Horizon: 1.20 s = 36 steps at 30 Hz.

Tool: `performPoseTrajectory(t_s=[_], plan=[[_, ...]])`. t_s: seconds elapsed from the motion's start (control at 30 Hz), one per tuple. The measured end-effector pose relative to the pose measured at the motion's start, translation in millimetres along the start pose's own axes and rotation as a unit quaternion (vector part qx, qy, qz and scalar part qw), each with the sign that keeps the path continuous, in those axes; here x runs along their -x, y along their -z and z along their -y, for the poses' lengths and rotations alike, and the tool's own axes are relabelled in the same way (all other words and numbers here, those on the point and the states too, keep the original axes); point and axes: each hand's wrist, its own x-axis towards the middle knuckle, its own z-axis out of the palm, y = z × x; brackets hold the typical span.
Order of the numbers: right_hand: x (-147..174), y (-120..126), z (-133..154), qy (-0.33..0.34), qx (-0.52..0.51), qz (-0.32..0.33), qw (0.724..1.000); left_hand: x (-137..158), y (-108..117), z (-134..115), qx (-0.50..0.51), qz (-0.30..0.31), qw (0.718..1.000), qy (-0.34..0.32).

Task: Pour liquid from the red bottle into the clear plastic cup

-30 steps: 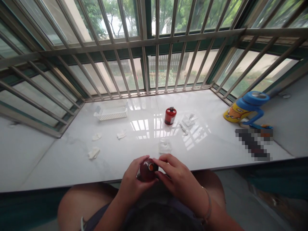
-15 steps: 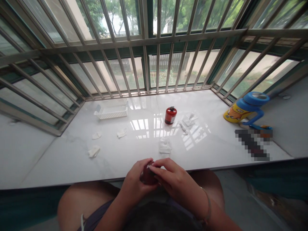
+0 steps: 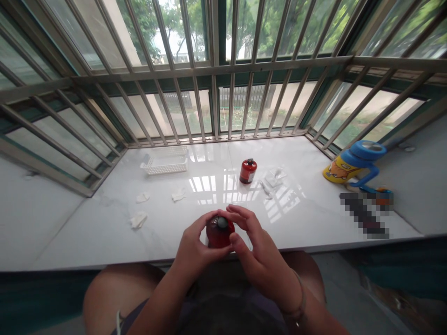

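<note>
Near the front edge of the white counter, my left hand (image 3: 197, 242) is closed around the side of a round, dark red bottle (image 3: 219, 236) with a dark cap (image 3: 222, 222) facing up. My right hand (image 3: 256, 246) curves around the other side, its thumb against the bottle and its fingertips by the top rim. Its palm stays apart from the bottle. Farther back on the counter stands a second, smaller-looking red bottle (image 3: 248, 171) with a black top. Whether the held bottle rests on the counter is hard to tell.
A white perforated basket (image 3: 166, 168) sits at the back left. Crumpled white tissues (image 3: 138, 220) lie on the left, clear wrappers (image 3: 274, 177) right of the standing bottle. A blue-and-yellow handled flask (image 3: 352, 162) and a blurred-out dark item (image 3: 365, 216) are at right. Metal bars (image 3: 195, 72) enclose the counter.
Both hands have raised the bottle and moved it forward, over the counter's front edge. My right fingers have left the cap and spread around the side. A clear packet on the counter is now mostly covered.
</note>
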Motion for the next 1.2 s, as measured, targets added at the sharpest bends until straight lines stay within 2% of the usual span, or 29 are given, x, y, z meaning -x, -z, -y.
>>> performPoseTrajectory(t_s=[0.17, 0.33, 0.5, 0.63, 0.7, 0.87, 1.03, 1.2], plan=[[5.2, -5.5, -9.3, -0.044, -0.049, -0.09, 0.994, -2.4, 3.5, 0.7, 0.002, -0.01, 1.0, 0.007], [6.4, -6.5, -11.3, -0.041, -0.1, -0.034, 0.994, 0.3, 3.3, 3.5, -0.008, 0.0, 1.0, 0.011], [6.9, -6.7, -17.3, -0.048, -0.09, -0.082, 0.991, 0.6, 2.8, 2.5, -0.009, -0.021, 1.0, 0.015], [8.7, -4.8, -15.5, -0.039, -0.08, -0.014, 0.996, 0.0, 1.3, 2.4, -0.015, -0.024, 1.0, 0.006], [9.6, -4.4, -14.9, -0.044, -0.059, -0.003, 0.997, 0.0, 0.0, 2.2, -0.02, -0.024, 1.0, -0.002], [7.0, -6.1, -18.1, -0.055, -0.079, -0.053, 0.994, 1.0, -2.6, -0.1, -0.041, -0.003, 0.999, -0.03], [3.1, -6.2, -19.2, -0.056, -0.06, -0.032, 0.996, 4.8, -5.4, -2.0, -0.028, 0.02, 0.999, -0.028], [5.7, -11.0, -23.0, -0.048, 0.006, -0.085, 0.995, 10.9, -13.7, 1.2, -0.047, -0.006, 0.998, -0.028]])
